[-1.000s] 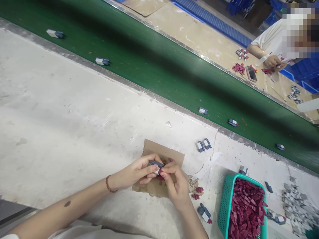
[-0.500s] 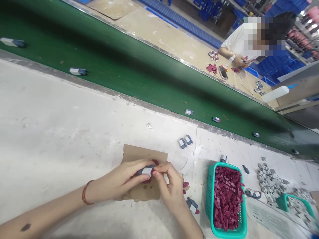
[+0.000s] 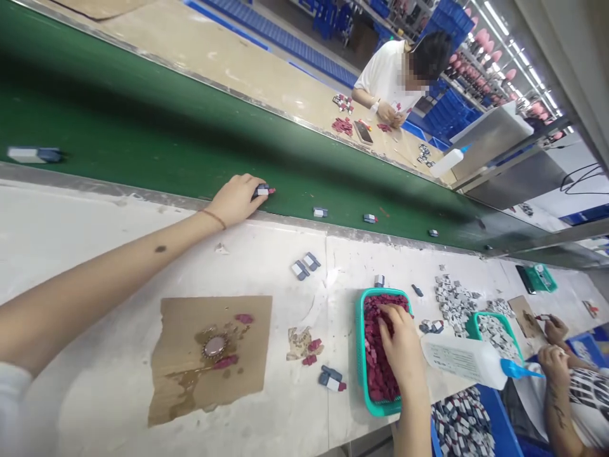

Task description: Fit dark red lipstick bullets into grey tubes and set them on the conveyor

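Observation:
My left hand [image 3: 235, 202] reaches over the green conveyor belt [image 3: 143, 146], its fingers closed around a small dark-blue and white plastic part [image 3: 262, 190] with a red tip. The part is at the belt's near side. My right hand [image 3: 403, 346] is inside a green basket [image 3: 360, 355], fingers apart and touching the heap of dark-red plastic pieces [image 3: 375, 368]. On the white table lies a cardboard sheet [image 3: 176, 330] with wet stains, a round cap-like object [image 3: 214, 346] and two red pieces, one of them the wet red piece [image 3: 225, 362].
Two blue-and-white parts [image 3: 301, 270] lie beyond the cardboard. A white bottle [image 3: 469, 360] with a blue nozzle lies right of the basket, near grey pieces [image 3: 454, 301] and a blue bin [image 3: 499, 419]. A co-worker [image 3: 566, 381] sits at right, another person [image 3: 385, 76] across the belt.
My hands have separated from over the cardboard. The left carried the blue-and-white part forward to the belt; the right moved right into the basket. The view has shifted right.

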A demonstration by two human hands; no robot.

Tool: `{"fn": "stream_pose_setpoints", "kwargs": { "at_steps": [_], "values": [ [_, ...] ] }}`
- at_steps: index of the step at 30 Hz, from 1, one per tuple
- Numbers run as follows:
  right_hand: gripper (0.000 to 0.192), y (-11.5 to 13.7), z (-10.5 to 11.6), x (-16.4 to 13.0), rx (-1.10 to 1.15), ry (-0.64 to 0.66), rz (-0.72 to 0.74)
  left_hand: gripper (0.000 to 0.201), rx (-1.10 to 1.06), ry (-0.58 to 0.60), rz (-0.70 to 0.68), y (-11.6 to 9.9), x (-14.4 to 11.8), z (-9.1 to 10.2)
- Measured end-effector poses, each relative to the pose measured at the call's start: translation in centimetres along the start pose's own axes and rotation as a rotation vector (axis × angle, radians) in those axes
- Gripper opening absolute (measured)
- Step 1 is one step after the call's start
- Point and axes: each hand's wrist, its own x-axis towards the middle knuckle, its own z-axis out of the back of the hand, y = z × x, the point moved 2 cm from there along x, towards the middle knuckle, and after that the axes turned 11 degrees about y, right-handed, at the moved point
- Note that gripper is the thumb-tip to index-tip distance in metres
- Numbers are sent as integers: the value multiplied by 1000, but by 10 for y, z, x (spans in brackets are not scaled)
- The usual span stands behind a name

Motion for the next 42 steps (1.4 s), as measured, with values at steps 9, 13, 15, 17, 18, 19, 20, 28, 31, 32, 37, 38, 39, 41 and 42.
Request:
{"fn": "stream_pose_setpoints", "kwargs": {
  "at_steps": [9,13,15,17,18,19,20,28,31,32,37,38,39,41,42],
  "values": [
    [17,1,-7,11,154,65,46,42,106,109,-298,-79,44,-49],
    [20,4,-5,-1,637,-37,-153,31,66,195,-324,-102,63,-65],
    [28,7,-6,-5,844,-102,-227,28,34,214,-318,-109,68,-69],
    [32,14,-8,-6,1011,-137,-257,28,-11,226,-308,-115,71,-71],
    [31,19,-9,-6,1090,-138,-253,29,-39,229,-299,-119,71,-71],
    [29,25,-11,-4,1168,-131,-240,30,-69,228,-285,-123,71,-72],
    [26,33,-12,-2,1243,-116,-220,31,-104,224,-267,-127,71,-72],
    [25,107,-25,16,1556,114,-120,33,-582,212,-110,-141,66,-70],
    [31,125,-39,22,1580,302,-92,31,-835,249,-25,-123,46,-59],
    [33,129,-44,24,1571,363,-90,29,-920,264,2,-114,35,-53],
    [38,152,-76,34,1454,678,-45,27,-1247,297,121,-59,-53,-18],
    [38,156,-82,35,1414,706,-27,30,-1286,290,147,-49,-74,-11],
    [37,160,-87,35,1362,712,-9,33,-1317,284,175,-40,-95,-6],
    [31,166,-94,36,1224,669,42,37,-1390,291,262,-26,-133,2],
    [27,169,-95,36,1141,632,85,38,-1433,290,322,-21,-149,4]
  ]
}}
